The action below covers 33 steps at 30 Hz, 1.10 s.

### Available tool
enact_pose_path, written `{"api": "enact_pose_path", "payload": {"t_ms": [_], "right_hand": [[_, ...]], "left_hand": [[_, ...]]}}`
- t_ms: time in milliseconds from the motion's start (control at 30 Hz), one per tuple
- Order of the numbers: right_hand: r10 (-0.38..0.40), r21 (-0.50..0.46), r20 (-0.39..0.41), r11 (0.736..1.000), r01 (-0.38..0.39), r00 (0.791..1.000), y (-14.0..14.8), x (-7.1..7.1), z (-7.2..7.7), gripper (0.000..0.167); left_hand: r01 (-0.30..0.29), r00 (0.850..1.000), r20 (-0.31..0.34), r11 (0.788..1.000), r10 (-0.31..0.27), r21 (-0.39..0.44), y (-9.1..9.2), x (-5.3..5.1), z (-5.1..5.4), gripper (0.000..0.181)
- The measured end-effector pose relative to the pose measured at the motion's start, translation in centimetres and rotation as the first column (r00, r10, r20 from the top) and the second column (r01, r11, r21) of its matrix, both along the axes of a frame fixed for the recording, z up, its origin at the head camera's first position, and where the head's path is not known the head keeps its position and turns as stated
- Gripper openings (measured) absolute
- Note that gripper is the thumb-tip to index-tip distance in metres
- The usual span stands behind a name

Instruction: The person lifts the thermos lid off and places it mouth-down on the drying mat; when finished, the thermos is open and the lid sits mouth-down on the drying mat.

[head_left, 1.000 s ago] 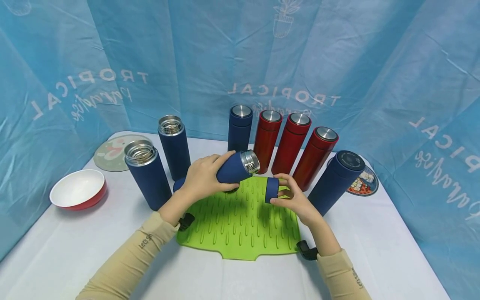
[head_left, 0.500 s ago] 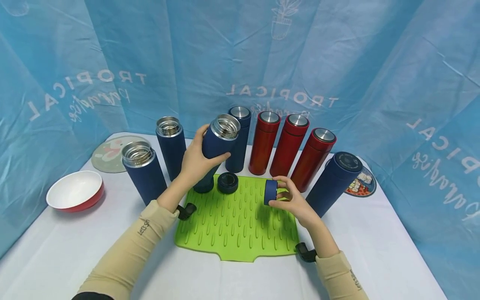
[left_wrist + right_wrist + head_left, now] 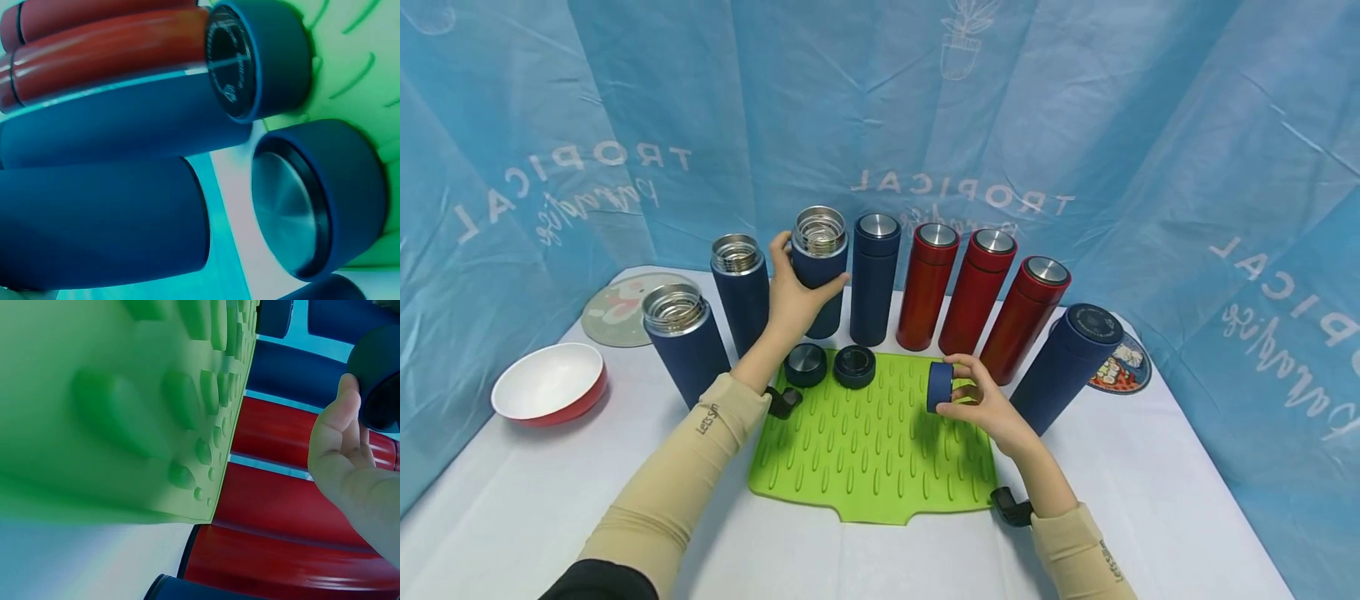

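My left hand [image 3: 796, 302] grips an uncapped dark blue thermos [image 3: 820, 265] near its top, at the left end of the back row. The flask is upright, its steel threaded mouth facing up; whether its base touches the table I cannot tell. In the left wrist view, its lower body [image 3: 106, 225] shows at the left. My right hand [image 3: 988, 406] holds a blue thermos cap [image 3: 939, 387] on its side above the green mat [image 3: 880, 467], pinched by thumb and fingertips. Two more caps lie on the mat's back left: one steel-topped [image 3: 805, 367], one black-topped [image 3: 854, 367].
Two uncapped blue thermoses [image 3: 741, 287] [image 3: 685, 350] stand at left, beside a red-and-white bowl [image 3: 553, 383] and round placemat [image 3: 617, 312]. A capped blue thermos [image 3: 875, 283] and several red ones [image 3: 928, 287] line the back. Another blue thermos [image 3: 1063, 367] stands right, before a patterned plate [image 3: 1123, 367].
My left hand has carried the open thermos left and back, turning it from nearly horizontal to upright. Two caps on the mat have come into view. My right hand has stayed almost still.
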State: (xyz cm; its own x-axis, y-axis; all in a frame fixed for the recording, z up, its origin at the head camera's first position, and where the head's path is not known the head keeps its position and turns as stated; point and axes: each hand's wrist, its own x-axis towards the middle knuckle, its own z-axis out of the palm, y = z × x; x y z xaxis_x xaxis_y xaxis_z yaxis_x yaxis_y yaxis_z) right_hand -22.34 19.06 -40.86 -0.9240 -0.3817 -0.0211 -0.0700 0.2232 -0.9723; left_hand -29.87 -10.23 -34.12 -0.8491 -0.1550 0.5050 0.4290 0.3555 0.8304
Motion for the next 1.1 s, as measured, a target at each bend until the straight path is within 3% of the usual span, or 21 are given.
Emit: {"api": "enact_pose_path", "payload": {"t_ms": [400,1100], "right_hand": [[0.01,0.002,-0.003,1.0,-0.01,1.0,-0.1,0.2,0.2,0.064],[-0.001,0.025,0.005,1.0,0.001,1.0,-0.2,0.2,0.2,0.063]], "left_hand": [[0.012,0.995,0.095,1.0,-0.013,0.007,-0.1,-2.6,-2.2,0.084],[-0.046,0.978,0.203,0.999,0.041,0.019,-0.1,-4.3,-3.4,0.085]]}}
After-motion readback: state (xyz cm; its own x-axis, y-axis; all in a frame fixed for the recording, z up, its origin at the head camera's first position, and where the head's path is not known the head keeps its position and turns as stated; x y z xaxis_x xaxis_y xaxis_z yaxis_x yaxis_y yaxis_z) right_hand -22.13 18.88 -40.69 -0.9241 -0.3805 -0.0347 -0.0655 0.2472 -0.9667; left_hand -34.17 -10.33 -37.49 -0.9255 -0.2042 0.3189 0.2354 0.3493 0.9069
